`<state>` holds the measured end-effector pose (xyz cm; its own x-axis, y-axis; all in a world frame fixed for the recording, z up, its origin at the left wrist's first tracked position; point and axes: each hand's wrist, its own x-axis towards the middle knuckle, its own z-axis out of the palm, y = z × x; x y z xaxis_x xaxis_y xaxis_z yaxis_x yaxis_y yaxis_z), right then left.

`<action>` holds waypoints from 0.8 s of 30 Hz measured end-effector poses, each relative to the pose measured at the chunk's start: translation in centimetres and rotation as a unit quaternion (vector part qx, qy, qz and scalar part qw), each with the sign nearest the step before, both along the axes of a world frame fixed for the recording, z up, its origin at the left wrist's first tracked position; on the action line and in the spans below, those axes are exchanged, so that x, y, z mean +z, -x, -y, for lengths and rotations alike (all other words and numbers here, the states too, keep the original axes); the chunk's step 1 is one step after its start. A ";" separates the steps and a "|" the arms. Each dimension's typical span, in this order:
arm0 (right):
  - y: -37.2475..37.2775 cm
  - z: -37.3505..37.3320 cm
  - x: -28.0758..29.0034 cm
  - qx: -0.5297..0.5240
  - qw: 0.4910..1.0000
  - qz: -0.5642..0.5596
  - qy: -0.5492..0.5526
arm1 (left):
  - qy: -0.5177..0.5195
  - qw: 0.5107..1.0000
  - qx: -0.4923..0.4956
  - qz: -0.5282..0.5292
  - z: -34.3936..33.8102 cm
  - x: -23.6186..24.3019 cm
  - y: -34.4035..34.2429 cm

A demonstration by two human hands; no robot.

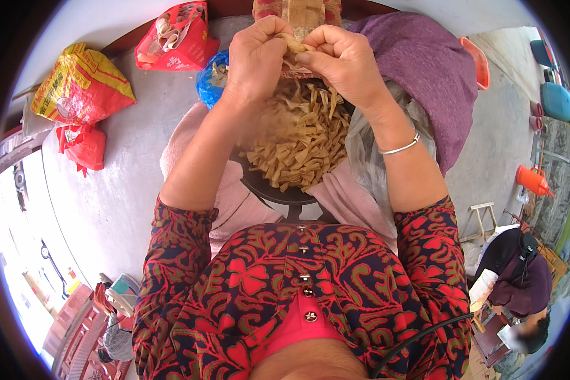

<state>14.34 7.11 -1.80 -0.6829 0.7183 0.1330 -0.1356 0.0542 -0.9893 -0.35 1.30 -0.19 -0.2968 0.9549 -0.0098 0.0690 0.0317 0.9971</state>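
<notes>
Fingers (284,39) of both the left hand (254,58) and right hand (343,58) are pinched on a tan dried strip (296,44), held above the dark round pan (278,190) heaped with tan strips.

1. Two hands: left (254,57), right (343,60).
2. One pan (269,189) of tan strips (301,142), too many to count.
3. One bracelet (400,147).
4. Three red bags (174,38), one yellow bag (76,85).
5. One purple cloth (424,69).
</notes>
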 end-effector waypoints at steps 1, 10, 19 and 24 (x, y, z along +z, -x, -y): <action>-0.4 -0.3 0.5 0.034 0.998 -0.007 0.047 | 0.020 1.000 -0.011 0.021 0.0 0.1 0.2; -1.4 -1.2 0.4 0.082 0.953 -0.103 0.273 | -0.071 0.952 -0.040 -0.295 0.5 0.2 0.6; -1.2 -0.5 1.6 0.066 0.969 -0.119 0.206 | 0.017 0.962 -0.219 0.163 0.5 1.3 2.2; -2.9 -1.8 2.5 0.065 0.991 -0.085 0.086 | -0.077 0.812 -0.315 0.485 1.1 1.7 2.7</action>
<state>17.22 8.89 0.67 -0.7498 0.6471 0.1377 -0.2955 -0.1413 -0.9448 -3.07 0.19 1.49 0.3274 0.9264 0.1857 -0.7965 0.1649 0.5817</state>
